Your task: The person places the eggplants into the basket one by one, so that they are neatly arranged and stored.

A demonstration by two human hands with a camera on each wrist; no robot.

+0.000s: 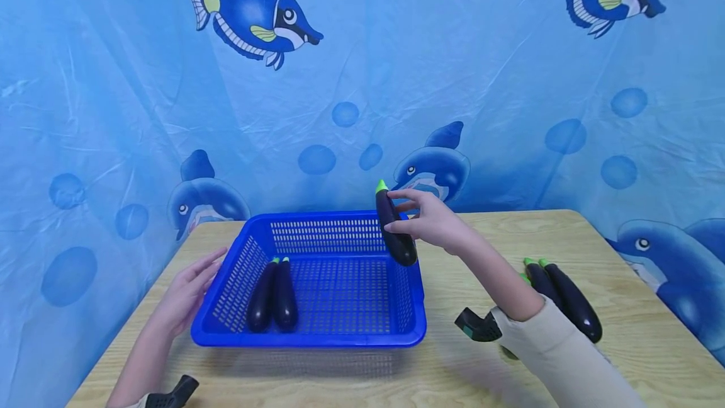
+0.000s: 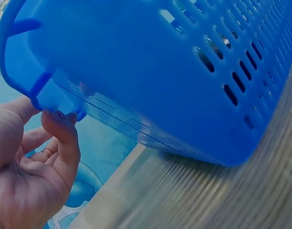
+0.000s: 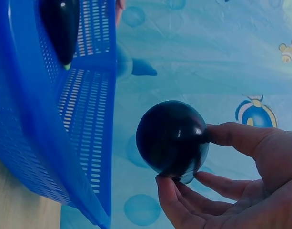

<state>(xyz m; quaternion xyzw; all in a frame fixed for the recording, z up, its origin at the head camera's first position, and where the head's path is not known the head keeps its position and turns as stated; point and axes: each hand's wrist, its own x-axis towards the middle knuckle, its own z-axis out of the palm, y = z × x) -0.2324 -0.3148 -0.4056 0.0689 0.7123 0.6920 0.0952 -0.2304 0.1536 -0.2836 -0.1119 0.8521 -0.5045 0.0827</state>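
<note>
Hands, two, bare. Right hand: grasping, thumb and fingers pinched about one eggplant. Left hand: at the left rim of the basket, fingertips against the edge in the left wrist view; whether they grip the rim or merely touch it cannot be told.

Eggplant in hand, one: dark purple, glossy, green stem end uppermost, body tilted. Held up at the far right corner of the basket; the right wrist view shows its rounded end, apart from the rim.

Blue plastic basket, one: rectangular, slotted walls, meshed floor, standing on the table. Contents: a left eggplant and a right eggplant, side by side near the left wall, stem ends toward the far side.

Loose eggplants, right of the basket, partly behind the right forearm: an outer eggplant and an inner eggplant, adjacent, stems pointing away from the person. Beside them, a further green tip, the rest mostly hidden.

Table: light wood grain.

Backdrop: blue sheet, creased, printed with fish, dolphins and bubbles.

Worn items: pale sleeve on the right arm; black device at the right wrist.
</note>
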